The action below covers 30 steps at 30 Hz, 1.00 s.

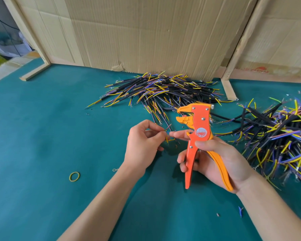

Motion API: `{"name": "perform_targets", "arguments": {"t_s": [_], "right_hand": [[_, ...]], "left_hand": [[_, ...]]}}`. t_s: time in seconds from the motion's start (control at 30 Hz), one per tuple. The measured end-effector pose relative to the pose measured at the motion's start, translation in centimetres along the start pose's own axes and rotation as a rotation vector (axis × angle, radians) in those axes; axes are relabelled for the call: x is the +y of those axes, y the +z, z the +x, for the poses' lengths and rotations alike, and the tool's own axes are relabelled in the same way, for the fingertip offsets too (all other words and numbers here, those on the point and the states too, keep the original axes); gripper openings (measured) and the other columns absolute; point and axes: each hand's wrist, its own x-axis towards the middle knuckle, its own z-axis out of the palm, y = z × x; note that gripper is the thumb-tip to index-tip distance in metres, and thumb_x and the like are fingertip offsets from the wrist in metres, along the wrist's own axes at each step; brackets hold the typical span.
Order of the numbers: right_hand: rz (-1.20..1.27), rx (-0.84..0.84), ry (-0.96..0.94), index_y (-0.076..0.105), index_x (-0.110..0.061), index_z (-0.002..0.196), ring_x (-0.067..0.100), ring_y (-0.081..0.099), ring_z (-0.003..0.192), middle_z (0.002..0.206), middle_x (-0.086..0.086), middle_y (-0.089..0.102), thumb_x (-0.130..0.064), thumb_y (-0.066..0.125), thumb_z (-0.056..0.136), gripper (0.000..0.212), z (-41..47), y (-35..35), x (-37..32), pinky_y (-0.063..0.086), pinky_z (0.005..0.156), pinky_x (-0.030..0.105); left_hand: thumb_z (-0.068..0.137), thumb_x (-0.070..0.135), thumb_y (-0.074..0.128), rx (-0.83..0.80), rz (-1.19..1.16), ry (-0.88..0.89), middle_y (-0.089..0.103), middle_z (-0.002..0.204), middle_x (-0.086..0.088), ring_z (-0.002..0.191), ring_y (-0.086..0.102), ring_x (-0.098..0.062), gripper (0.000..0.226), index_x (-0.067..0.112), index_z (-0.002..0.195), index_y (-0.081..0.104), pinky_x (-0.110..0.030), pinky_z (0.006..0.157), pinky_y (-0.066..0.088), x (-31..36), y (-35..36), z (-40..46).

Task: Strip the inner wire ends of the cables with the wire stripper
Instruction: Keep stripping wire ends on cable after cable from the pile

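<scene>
Far left on the green bench: a yellow rubber band, lying loose and apart from everything else. Further right, left hand raised over the bench, fingers pinching one short cable by its fanned coloured inner wires, with the right index finger reaching across to touch those same ends. Behind, against the cardboard wall, a heap of cables with yellow, blue and purple ends showing; stripped or not, too small to tell. Next, the orange wire stripper, upright, jaws gaping and empty, above and just right of the held wires. Right hand clenched around its handles, not squeezed together. Far right, a second heap, larger. Likely one heap done and one waiting, though which is unclear. Judged mid-run: current cable sorted between fingertips, not yet fed into the jaws; many apparently still to go.
</scene>
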Motion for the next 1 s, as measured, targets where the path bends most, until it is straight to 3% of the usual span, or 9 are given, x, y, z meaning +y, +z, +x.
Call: {"name": "perform_targets", "arguments": {"t_s": [0.2,0.27,0.4,0.57,0.7,0.9,1.0], "right_hand": [[0.065,-0.019,-0.034,0.06,0.005,0.132,0.032,0.065,0.083,0.146,0.022,0.053,-0.032,0.08,0.076,0.07,-0.1,-0.4,0.2,0.055,0.073,0.045],[0.099,0.003,-0.059,0.061,0.003,0.131,0.029,0.065,0.084,0.146,0.019,0.054,-0.029,0.077,0.078,0.064,-0.1,-0.7,0.2,0.056,0.073,0.043],[0.139,0.032,-0.086,0.06,0.001,0.131,0.029,0.065,0.084,0.145,0.02,0.055,-0.025,0.078,0.076,0.063,-0.1,-1.1,0.2,0.056,0.075,0.042],[0.105,0.009,-0.058,0.058,0.003,0.13,0.031,0.066,0.082,0.145,0.018,0.056,-0.019,0.064,0.083,0.052,-0.1,-0.8,0.2,0.056,0.072,0.044],[0.129,0.089,-0.069,0.057,0.007,0.132,0.033,0.066,0.083,0.144,0.017,0.057,-0.012,0.062,0.081,0.054,-0.1,-0.7,0.1,0.057,0.072,0.044],[0.127,0.131,0.007,0.063,0.005,0.128,0.036,0.07,0.088,0.132,0.026,0.063,-0.009,0.067,0.081,0.049,-0.2,-0.8,-0.2,0.058,0.082,0.052],[0.119,0.103,0.12,0.068,0.003,0.122,0.043,0.071,0.089,0.114,0.034,0.067,-0.012,0.07,0.081,0.044,-0.3,-0.3,-0.1,0.057,0.085,0.057]], "left_hand": [[0.086,0.003,0.071,-0.016,0.013,0.006,0.075,0.07,-0.004,0.056,0.061,-0.01,0.016,0.014,0.077,0.063,-0.022,0.055,0.052,-0.2,0.0,0.0],[0.086,0.003,0.07,-0.035,0.038,0.016,0.075,0.07,-0.004,0.058,0.063,-0.009,0.015,0.013,0.079,0.063,-0.023,0.055,0.053,-0.2,0.1,-0.1],[0.086,0.003,0.07,-0.058,0.09,0.039,0.075,0.069,-0.002,0.057,0.063,-0.009,0.015,0.014,0.078,0.063,-0.024,0.056,0.053,0.0,0.2,-0.2],[0.086,0.003,0.07,-0.07,0.133,0.053,0.074,0.066,0.002,0.048,0.058,-0.008,0.018,0.017,0.076,0.062,-0.019,0.052,0.049,0.1,0.2,-0.4],[0.085,0.004,0.071,-0.063,0.112,0.06,0.075,0.069,-0.001,0.053,0.06,-0.007,0.017,0.016,0.076,0.063,-0.022,0.055,0.052,0.1,0.3,-0.4],[0.086,0.006,0.071,0.064,0.093,0.123,0.075,0.072,-0.001,0.059,0.063,-0.009,0.017,0.019,0.078,0.063,-0.029,0.06,0.053,0.0,0.3,-0.4],[0.086,0.007,0.07,0.13,0.155,0.194,0.074,0.072,0.004,0.057,0.06,-0.006,0.018,0.021,0.077,0.062,-0.022,0.06,0.047,0.1,0.3,-0.5]]}}
